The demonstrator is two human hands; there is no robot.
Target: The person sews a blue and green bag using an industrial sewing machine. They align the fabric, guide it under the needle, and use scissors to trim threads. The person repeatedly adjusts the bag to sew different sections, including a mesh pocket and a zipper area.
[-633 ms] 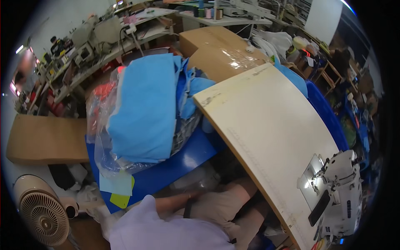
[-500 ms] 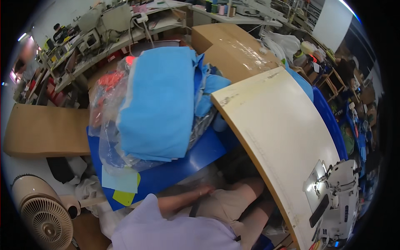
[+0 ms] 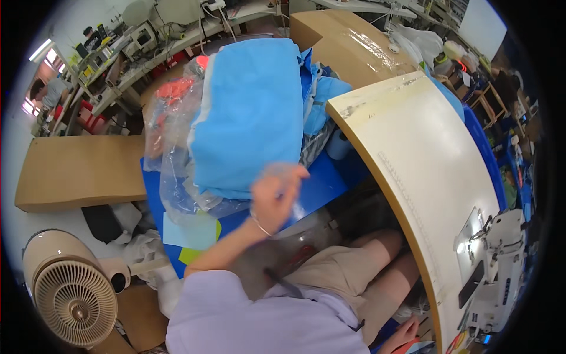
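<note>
1. Up comes the left hand (image 3: 276,192), out of the lap and now across the near edge of the folded blue cloth (image 3: 253,106), bringing that cloth within reach.
2. It's blurred, fingers loosely curled; whether it touches or grips anything, I cannot tell.
3. The right hand (image 3: 404,335), out of sight earlier, shows low beside the white table (image 3: 424,153), partly curled; its hold is unclear.
4. The cloth lies above the blue sheet (image 3: 327,183), beside clear plastic (image 3: 171,183); the whole view shifts, but its folds look unchanged.
</note>
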